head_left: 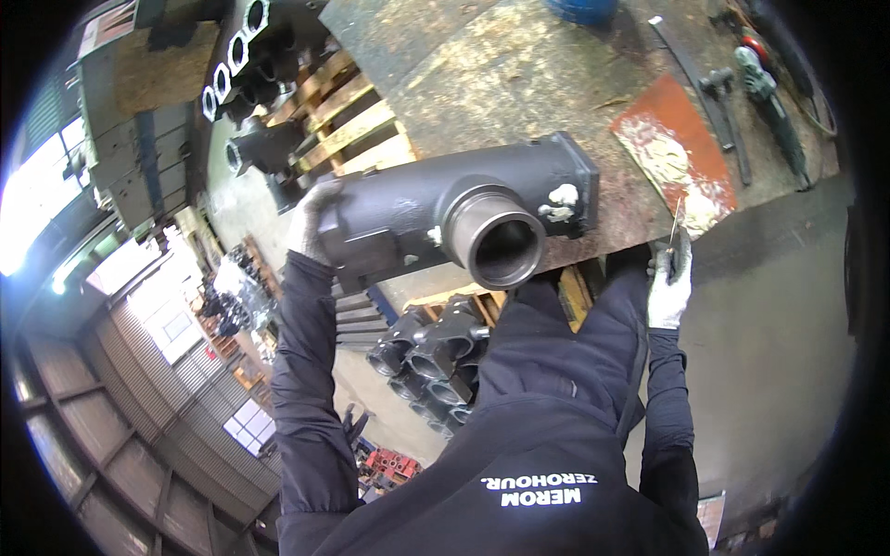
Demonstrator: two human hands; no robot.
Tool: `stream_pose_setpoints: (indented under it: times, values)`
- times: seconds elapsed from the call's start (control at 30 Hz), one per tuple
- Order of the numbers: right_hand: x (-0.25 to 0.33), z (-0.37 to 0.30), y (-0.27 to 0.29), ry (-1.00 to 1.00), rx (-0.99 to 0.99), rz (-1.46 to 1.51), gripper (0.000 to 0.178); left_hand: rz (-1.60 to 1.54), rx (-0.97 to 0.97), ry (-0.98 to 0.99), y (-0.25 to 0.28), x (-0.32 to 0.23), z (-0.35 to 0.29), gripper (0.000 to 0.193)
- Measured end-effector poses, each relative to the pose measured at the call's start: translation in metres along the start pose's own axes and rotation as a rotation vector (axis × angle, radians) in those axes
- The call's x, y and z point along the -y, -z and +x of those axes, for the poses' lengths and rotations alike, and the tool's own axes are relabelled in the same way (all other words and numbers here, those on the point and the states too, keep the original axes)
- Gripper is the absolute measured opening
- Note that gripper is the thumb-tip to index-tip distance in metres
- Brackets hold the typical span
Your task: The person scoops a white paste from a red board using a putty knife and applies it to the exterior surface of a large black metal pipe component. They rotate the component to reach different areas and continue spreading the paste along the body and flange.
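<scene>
Right hand (669, 289): gloved, fingers closed round thin-bladed tool (676, 222); handle mostly hidden
Left hand (313, 221): gloved, wrapped onto left end of black metal housing (399, 190); underside grip not visible
Housing position: slantwise across corner of bench (519, 83), flange over bench top, left end out past the edge
Drop risk: heavy-looking housing could tip or slide toward floor or legs (547, 324); cause, left hand easing off with so much overhang
White patches (561, 202): near flange; could smear if still soft and a glove or sleeve brushes them
Open neck (473, 215): dark bore, no contents made out; filler might drop in if tool passes over
Orange sheet (684, 111): carries spread cream paste (660, 153), reaches bench front edge; could be dragged off by a snagged blade
Hammer (718, 82), grinder (772, 111): right side of bench, clear of housing
Blue container (582, 7): far side of bench, cut off by frame; contents can't tell
Wooden pallet (366, 125): beyond bench, slats showing; dark castings (269, 148) beside it
</scene>
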State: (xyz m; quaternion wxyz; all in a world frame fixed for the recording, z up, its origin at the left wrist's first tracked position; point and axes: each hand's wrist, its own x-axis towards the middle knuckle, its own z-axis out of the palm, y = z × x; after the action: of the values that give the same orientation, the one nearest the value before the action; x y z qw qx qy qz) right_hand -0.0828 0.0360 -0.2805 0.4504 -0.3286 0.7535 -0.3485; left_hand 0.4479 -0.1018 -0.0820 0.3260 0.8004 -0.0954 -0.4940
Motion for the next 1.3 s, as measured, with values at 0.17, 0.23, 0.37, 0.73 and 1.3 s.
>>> stream_pose_setpoints:
  times: [0.17,0.23,0.37,0.73,1.3]
  values:
    - [0.002,-0.007,-0.017,-0.093,0.104,0.159,0.056,0.014,-0.04,-0.003,-0.01,0.001,-0.017,0.032]
    - [0.0,-0.011,-0.019,-0.11,0.123,0.089,0.057,0.031,-0.051,0.035,-0.007,0.006,-0.022,0.033]
    - [-0.001,-0.011,-0.021,-0.171,0.144,0.095,0.053,0.035,-0.061,-0.028,0.0,0.014,-0.024,0.031]
    - [0.055,0.072,-0.109,-0.166,0.209,0.007,0.058,0.21,0.134,-0.093,-0.015,-0.016,-0.02,0.019]
    - [-0.044,0.017,0.046,-0.138,-0.059,-0.696,0.052,0.685,0.269,-0.836,0.092,0.015,0.072,0.031]
